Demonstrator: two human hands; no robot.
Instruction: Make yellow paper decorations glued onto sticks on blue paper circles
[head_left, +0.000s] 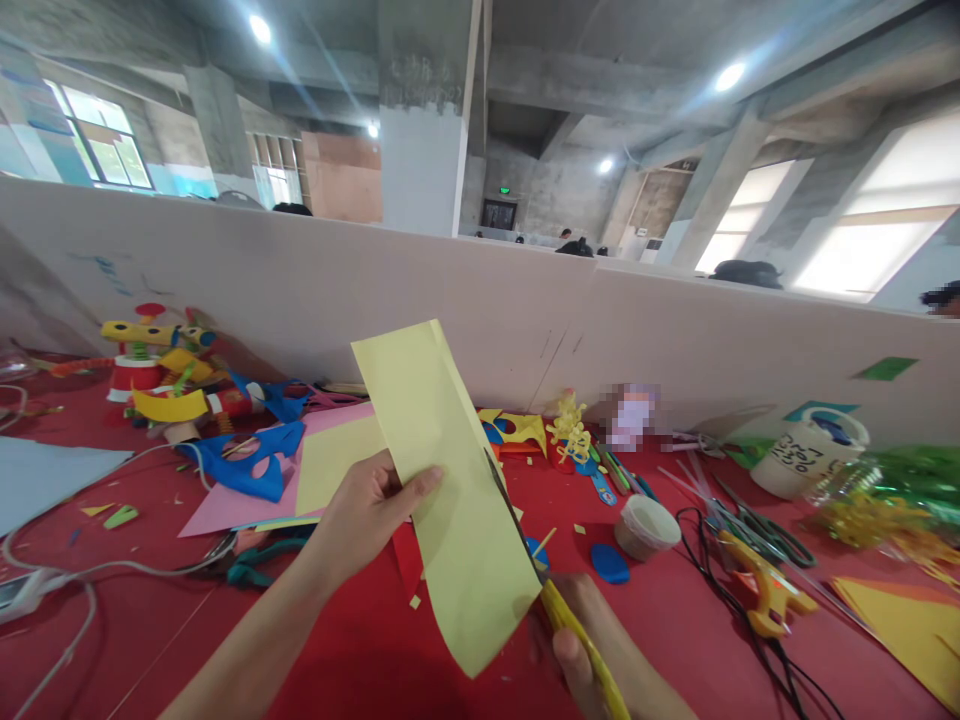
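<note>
My left hand (375,515) pinches a long pale yellow sheet (442,430) between thumb and fingers, holding it up at a tilt above the table. Scissors with yellow handles (577,630) are in my right hand (581,625) at the lower right of the sheet. Their dark blades lie along the sheet's right edge, pointing up and away from me. A narrow strip shows along that edge near the top. Behind my left hand, a pink sheet (225,508) and another pale yellow sheet (330,458) lie on the red table (345,640).
Blue cut pieces (255,465) and teal-handled pliers (259,565) lie left. A small tub (646,527), a blue piece (610,563), a yellow glue gun (765,590) with a black cable and orange sheets (900,625) are right. A white partition (480,300) stands behind.
</note>
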